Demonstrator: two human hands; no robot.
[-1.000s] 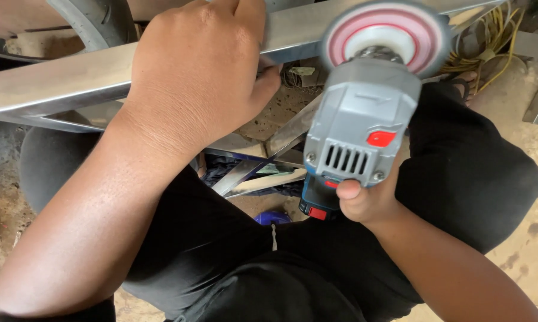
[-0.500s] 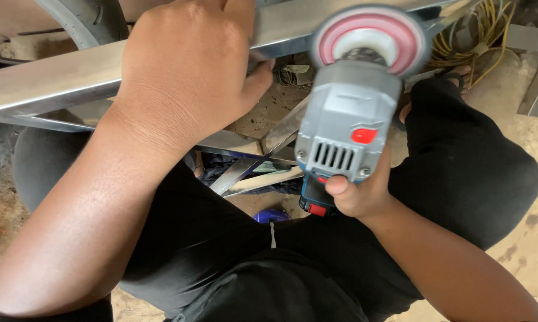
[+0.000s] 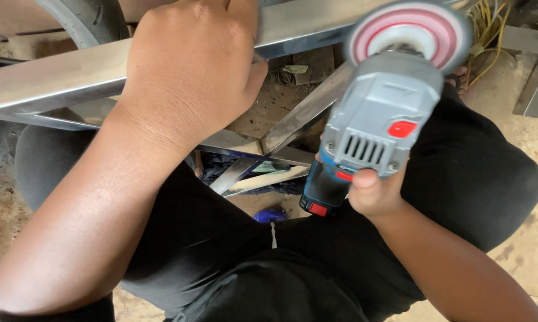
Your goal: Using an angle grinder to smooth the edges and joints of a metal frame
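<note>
While the left hand (image 3: 191, 71) lies palm-down over the metal bar (image 3: 48, 80), its fingers curled over the far edge and clamped on it, the right hand (image 3: 373, 194) grips the rear handle of a grey and blue angle grinder (image 3: 373, 128), fingers wrapped shut around it. The grinder points away from the person, and its pink-and-grey flap disc (image 3: 409, 33) sits at the upper right, just beside the bar's right stretch; whether it touches the metal cannot be told. Below the bar, thinner steel strips (image 3: 293, 119) cross diagonally. Black trousers (image 3: 233, 250) fill the lower view over a sandy dirt floor (image 3: 534, 250). Yellow cable (image 3: 489, 36) lies tangled at the top right.
</note>
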